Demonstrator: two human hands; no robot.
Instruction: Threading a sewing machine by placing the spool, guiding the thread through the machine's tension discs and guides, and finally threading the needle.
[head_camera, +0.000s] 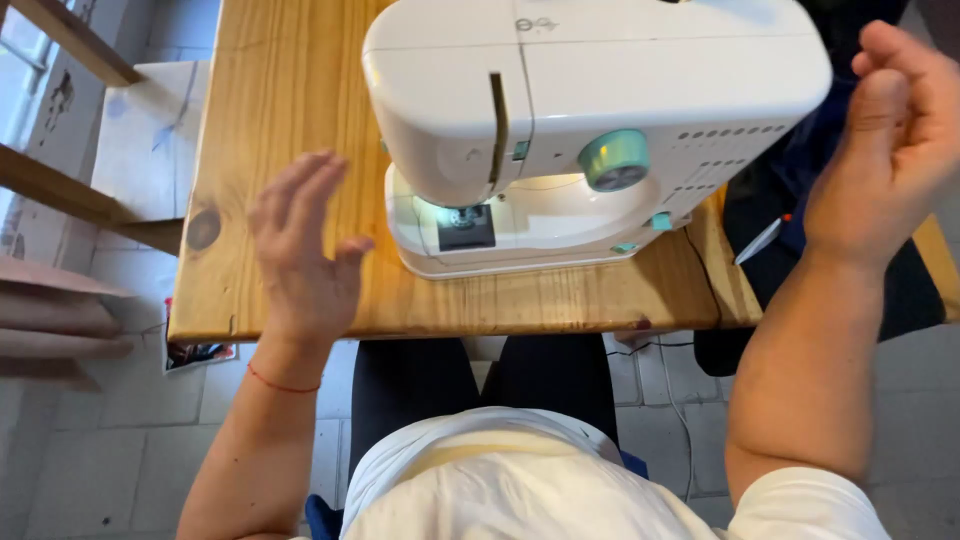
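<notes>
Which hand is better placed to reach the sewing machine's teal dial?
Probably right: the right hand is raised beside the sewing machine on the teal dial's side. The left hand hovers over bare wooden table, empty.

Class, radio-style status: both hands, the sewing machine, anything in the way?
Left hand open, above table. Right hand raised, empty. Sewing machine untouched, lamp lit. Nothing under needle.

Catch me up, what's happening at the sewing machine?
A person sits at a wooden table facing a small white sewing machine with teal knobs; its needle light is on. Both hands are raised and empty: the left hand hovers open above the table to the machine's left, the right hand is lifted beside the machine's right end, fingers loosely curled. No fabric shows under the needle. Dark cloth lies on the right.
</notes>
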